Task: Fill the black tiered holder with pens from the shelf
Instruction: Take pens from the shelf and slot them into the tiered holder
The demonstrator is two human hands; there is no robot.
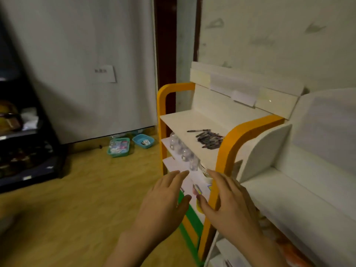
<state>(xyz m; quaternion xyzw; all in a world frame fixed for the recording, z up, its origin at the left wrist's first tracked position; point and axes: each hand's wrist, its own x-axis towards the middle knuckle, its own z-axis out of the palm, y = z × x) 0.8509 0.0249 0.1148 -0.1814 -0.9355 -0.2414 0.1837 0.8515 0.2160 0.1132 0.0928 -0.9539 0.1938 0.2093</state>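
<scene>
A heap of dark pens (209, 139) lies on the top board of a white shelf unit with orange side frames (194, 124); one pen (198, 130) lies apart just behind the heap. My left hand (163, 201) and my right hand (229, 201) hover side by side in front of the unit, below the pens, palms down, fingers spread, holding nothing. No black tiered holder shows in this view.
Small clear bottles (183, 151) line the second shelf. A second white shelf unit (300, 189) stands at the right. Two teal baskets (143, 141) sit on the wooden floor by the wall. A dark rack (25, 143) stands at the left.
</scene>
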